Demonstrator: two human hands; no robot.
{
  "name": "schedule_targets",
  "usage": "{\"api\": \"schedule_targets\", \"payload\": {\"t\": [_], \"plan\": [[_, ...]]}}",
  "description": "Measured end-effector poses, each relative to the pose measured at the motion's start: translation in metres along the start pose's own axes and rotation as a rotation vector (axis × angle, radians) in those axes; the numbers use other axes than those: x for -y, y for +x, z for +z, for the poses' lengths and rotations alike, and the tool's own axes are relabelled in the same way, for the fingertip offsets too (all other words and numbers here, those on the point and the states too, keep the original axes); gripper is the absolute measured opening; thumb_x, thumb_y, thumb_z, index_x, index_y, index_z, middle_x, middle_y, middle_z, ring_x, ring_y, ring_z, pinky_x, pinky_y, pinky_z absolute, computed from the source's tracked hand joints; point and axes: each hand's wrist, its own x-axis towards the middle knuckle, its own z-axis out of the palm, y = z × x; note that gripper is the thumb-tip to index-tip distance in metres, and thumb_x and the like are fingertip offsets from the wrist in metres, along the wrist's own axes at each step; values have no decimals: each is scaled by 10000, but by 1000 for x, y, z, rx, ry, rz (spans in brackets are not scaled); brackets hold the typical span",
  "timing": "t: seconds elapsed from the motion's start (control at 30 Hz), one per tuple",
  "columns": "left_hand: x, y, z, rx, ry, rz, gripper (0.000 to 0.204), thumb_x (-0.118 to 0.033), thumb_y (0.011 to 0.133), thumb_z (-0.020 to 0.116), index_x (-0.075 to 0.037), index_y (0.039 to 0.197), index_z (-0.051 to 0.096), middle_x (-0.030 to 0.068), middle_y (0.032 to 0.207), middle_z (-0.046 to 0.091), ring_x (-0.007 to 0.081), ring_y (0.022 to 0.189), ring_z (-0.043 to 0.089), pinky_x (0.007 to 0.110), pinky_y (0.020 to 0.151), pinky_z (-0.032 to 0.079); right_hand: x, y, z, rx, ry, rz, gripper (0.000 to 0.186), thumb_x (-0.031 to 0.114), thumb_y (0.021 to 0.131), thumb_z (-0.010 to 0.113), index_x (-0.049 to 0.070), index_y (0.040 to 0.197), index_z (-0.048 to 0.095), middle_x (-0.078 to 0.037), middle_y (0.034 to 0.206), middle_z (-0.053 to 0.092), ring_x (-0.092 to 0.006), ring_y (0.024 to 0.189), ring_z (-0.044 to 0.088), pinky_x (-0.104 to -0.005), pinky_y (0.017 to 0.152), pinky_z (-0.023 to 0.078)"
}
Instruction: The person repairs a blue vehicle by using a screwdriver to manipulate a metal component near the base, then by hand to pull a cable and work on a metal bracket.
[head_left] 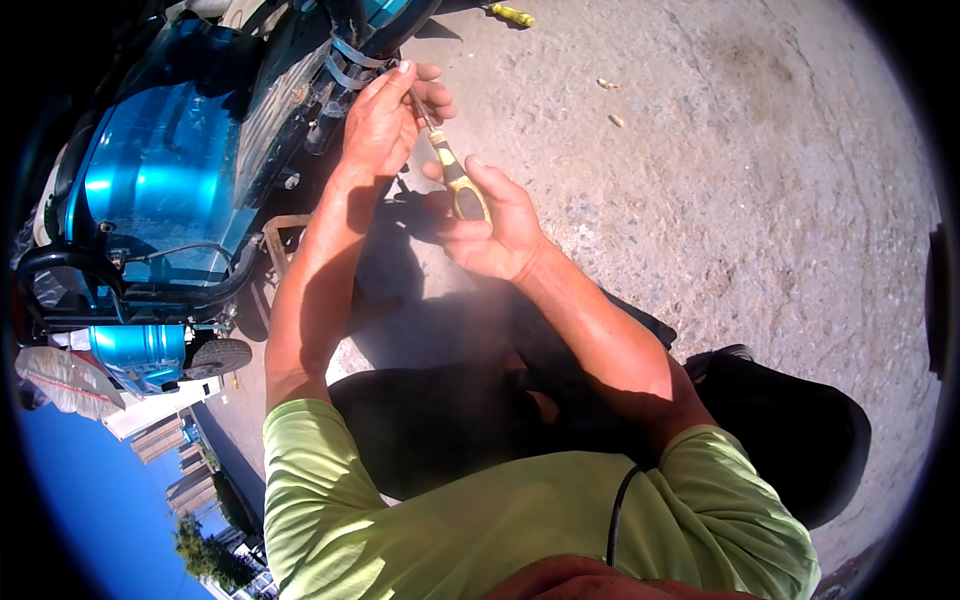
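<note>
My right hand [500,225] is closed round the yellow-and-black handle of a screwdriver [460,185], its thumb along one side. The metal shaft points up and left to the fingers of my left hand [385,125]. There the thumb and curled fingers come together by the tip of the shaft; whatever they pinch is hidden. Just beyond them, bluish bands [350,65] wrap a dark part on the edge of a blue vehicle [155,165]. The screwdriver's tip cannot be seen clearly.
A yellow-handled tool [510,15] lies on the rough concrete ground [720,200] at the far side, with small pale bits [616,120] nearer. Black tubing [70,260] edges the blue vehicle. Behind it are a second blue body [140,352] and a tyre [220,357].
</note>
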Motion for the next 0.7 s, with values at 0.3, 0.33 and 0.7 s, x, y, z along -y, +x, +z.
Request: {"api": "schedule_targets", "payload": {"t": [0.3, 0.33, 0.7], "plan": [[2, -3, 2, -26, 123, 23, 402, -359, 1061, 449, -1, 1170, 597, 107, 883, 698, 215, 822, 674, 333, 769, 515, -7, 2, 8, -237, -613, -238, 285, 349, 1011, 557, 74, 1038, 628, -15, 687, 509, -71, 448, 378, -222, 404, 270], [2, -4, 3, -28, 138, 27, 409, -365, 1061, 447, -1, 1171, 596, 107, 884, 698, 213, 826, 671, 332, 770, 510, -8, 2, 9, -255, -643, -250, 282, 347, 1011, 559, 73, 1033, 626, -16, 685, 508, -73, 451, 379, -224, 401, 264], [2, -6, 7, -32, 134, 25, 424, -375, 1058, 445, 6, 1169, 594, 116, 897, 689, 220, 837, 669, 343, 782, 512, -7, 10, 3, -551, -1430, -576, 339, 344, 974, 620, 12, 1040, 600, -53, 680, 591, -158, 505, 535, -335, 492, 446]]}}
